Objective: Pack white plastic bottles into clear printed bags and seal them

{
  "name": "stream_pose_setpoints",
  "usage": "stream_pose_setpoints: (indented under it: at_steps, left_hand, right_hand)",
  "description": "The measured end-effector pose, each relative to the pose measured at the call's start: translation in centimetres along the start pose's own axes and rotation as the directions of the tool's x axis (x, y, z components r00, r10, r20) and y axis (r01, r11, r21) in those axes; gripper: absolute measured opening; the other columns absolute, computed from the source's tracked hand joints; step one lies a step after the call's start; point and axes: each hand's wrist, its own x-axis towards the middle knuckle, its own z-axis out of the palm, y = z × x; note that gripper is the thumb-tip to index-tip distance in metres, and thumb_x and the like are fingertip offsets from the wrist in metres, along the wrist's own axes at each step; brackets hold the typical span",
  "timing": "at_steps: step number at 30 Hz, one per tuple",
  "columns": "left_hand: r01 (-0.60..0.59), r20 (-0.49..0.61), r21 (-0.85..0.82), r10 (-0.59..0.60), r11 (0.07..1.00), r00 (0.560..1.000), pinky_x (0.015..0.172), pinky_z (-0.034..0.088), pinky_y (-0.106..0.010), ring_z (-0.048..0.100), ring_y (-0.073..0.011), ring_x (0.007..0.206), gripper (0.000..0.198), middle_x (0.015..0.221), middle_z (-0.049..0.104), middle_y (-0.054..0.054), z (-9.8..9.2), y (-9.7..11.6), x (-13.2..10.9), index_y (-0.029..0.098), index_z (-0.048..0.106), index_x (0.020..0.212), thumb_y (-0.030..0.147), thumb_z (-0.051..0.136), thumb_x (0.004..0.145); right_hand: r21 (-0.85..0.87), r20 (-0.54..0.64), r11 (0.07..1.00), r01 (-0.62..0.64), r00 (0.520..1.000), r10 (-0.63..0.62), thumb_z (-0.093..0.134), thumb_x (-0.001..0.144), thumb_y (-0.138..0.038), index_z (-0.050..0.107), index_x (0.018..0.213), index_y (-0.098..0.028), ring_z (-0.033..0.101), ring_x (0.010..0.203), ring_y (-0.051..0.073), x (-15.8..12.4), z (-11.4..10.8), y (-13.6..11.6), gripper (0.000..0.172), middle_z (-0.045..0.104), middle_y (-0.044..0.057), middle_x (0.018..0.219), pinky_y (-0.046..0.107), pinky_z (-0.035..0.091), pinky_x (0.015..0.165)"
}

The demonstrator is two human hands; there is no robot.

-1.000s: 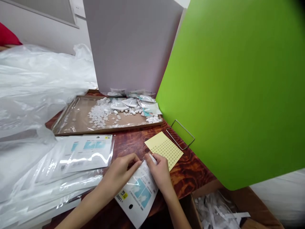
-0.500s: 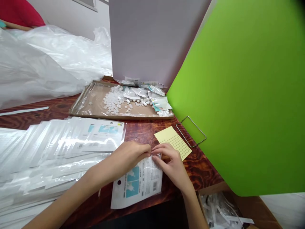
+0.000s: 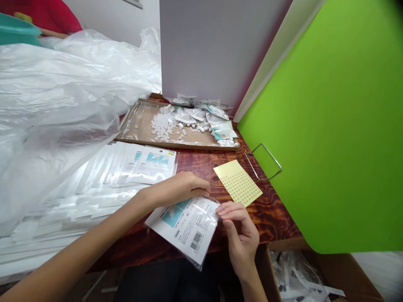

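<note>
A flat clear plastic packet with a printed white and blue card (image 3: 197, 228) inside lies tilted at the front edge of the table, its lower corner jutting past the edge. My left hand (image 3: 185, 186) is closed at the packet's far edge, its fingers curled and the tips partly hidden. With thumb and fingers my right hand (image 3: 241, 228) pinches the packet's right corner. Just beyond my hands rests a yellow sheet (image 3: 238, 182) with rows of small round dots. Many similar packets (image 3: 154, 165) are fanned out in overlapping rows to the left.
A shallow cardboard tray (image 3: 132, 132) at the back holds small white pieces and filled pouches. On the right stands a green panel (image 3: 330, 138) with a wire stand (image 3: 264, 161). Clear plastic sheeting (image 3: 78, 79) covers the left. Below right, a box (image 3: 296, 272) contains plastic scraps.
My hands have moved apart; the right came toward me along the packet's edge. The packet has turned, its lower corner now past the table edge. A teal basin shows more at upper left.
</note>
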Motion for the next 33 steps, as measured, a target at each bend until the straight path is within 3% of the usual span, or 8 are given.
stream_pose_setpoints:
  at_steps: [7, 10, 13, 15, 17, 22, 29, 33]
  left_hand:
    - [-0.043, -0.001, -0.052, 0.043, 0.998, 0.999, 0.063, 0.039, -0.02, 0.059, -0.0109, 0.069, 0.018, 0.077, 0.066, 0.001, 1.3, 0.9, -1.5, 0.017, 0.064, 0.084, 0.018, 0.049, 0.095]
    - [-0.056, -0.018, -0.008, 0.056, 0.998, 0.998, 0.064, 0.039, -0.022, 0.06, -0.0118, 0.071, 0.02, 0.081, 0.066, -0.001, 1.3, 1.1, -1.7, 0.017, 0.064, 0.086, 0.02, 0.047, 0.096]
    - [-0.064, -0.021, 0.04, 0.065, 0.997, 0.998, 0.063, 0.038, -0.022, 0.059, -0.0119, 0.07, 0.022, 0.079, 0.066, -0.001, 0.9, 1.7, -1.7, 0.017, 0.065, 0.085, 0.021, 0.046, 0.096]
    - [-0.064, 0.013, 0.072, 0.063, 0.995, 0.998, 0.062, 0.037, -0.022, 0.058, -0.0118, 0.069, 0.023, 0.076, 0.065, 0.0, 0.5, 2.2, -1.6, 0.017, 0.064, 0.083, 0.021, 0.046, 0.096]
    - [-0.062, 0.057, 0.101, 0.056, 0.993, 0.997, 0.061, 0.036, -0.021, 0.058, -0.0116, 0.066, 0.024, 0.073, 0.064, 0.0, 0.3, 2.5, -1.6, 0.017, 0.064, 0.08, 0.02, 0.046, 0.096]
    - [-0.132, 0.114, 0.252, 0.106, 0.959, 0.988, 0.055, 0.032, -0.022, 0.056, -0.0102, 0.058, 0.025, 0.067, 0.067, 0.003, 0.5, 1.9, -0.3, 0.021, 0.066, 0.074, 0.016, 0.05, 0.092]
    - [-0.052, -0.085, 0.411, 0.095, 0.91, 0.992, 0.083, 0.036, -0.032, 0.059, -0.0192, 0.088, 0.015, 0.087, 0.071, -0.004, 1.8, 0.9, 1.8, 0.02, 0.068, 0.082, 0.03, 0.059, 0.089]
    - [0.155, -0.295, 0.441, -0.02, 0.884, 0.955, 0.09, 0.036, -0.04, 0.056, -0.0248, 0.105, 0.027, 0.106, 0.069, -0.011, 3.2, 1.3, 0.5, 0.016, 0.064, 0.104, 0.031, 0.043, 0.098]
  right_hand:
    - [0.246, -0.11, 0.969, -0.038, 0.992, 0.067, 0.054, 0.095, -0.022, 0.063, 0.087, -0.024, 0.058, 0.08, 0.015, -2.0, 0.4, -0.6, 0.013, 0.058, 0.0, 0.081, 0.031, 0.048, 0.077]
    - [0.122, -0.098, 0.991, -0.056, 0.993, 0.068, 0.054, 0.095, -0.031, 0.065, 0.098, -0.026, 0.057, 0.103, 0.018, -2.2, 0.2, -0.7, 0.013, 0.06, 0.004, 0.103, 0.035, 0.045, 0.092]
    - [-0.002, -0.003, 0.999, -0.051, 0.999, 0.051, 0.058, 0.089, -0.051, 0.046, 0.137, -0.033, 0.037, 0.135, 0.027, -2.1, -0.5, -1.0, 0.053, 0.04, 0.008, 0.145, 0.045, 0.034, 0.109]
    - [0.021, 0.021, 0.998, -0.051, 0.999, 0.05, 0.061, 0.083, -0.059, 0.014, 0.151, -0.038, 0.029, 0.141, 0.03, -1.8, -1.2, -1.4, 0.085, 0.029, 0.008, 0.154, 0.051, 0.03, 0.111]
    - [-0.027, 0.108, 0.997, -0.07, 0.992, 0.073, 0.067, 0.081, -0.056, 0.009, 0.151, -0.038, 0.031, 0.141, 0.03, -1.3, -2.0, -2.0, 0.092, 0.031, 0.008, 0.153, 0.053, 0.03, 0.112]
    - [-0.461, 0.484, 0.878, 0.131, 0.866, 0.125, 0.069, 0.084, -0.022, 0.063, 0.115, -0.028, 0.042, 0.129, 0.028, 0.1, -2.2, -3.2, 0.032, 0.054, 0.007, 0.132, 0.047, 0.037, 0.107]
    - [-0.625, 0.536, 0.702, 0.341, 0.841, 0.07, 0.057, 0.093, -0.018, 0.066, 0.089, -0.02, 0.055, 0.085, 0.019, 0.4, 0.2, -1.1, 0.01, 0.065, 0.003, 0.084, 0.037, 0.041, 0.078]
    - [-0.664, 0.492, 0.668, 0.337, 0.869, 0.05, 0.055, 0.093, -0.017, 0.064, 0.099, -0.018, 0.053, 0.086, 0.02, 0.0, 0.9, -0.6, 0.011, 0.066, 0.005, 0.091, 0.036, 0.04, 0.076]
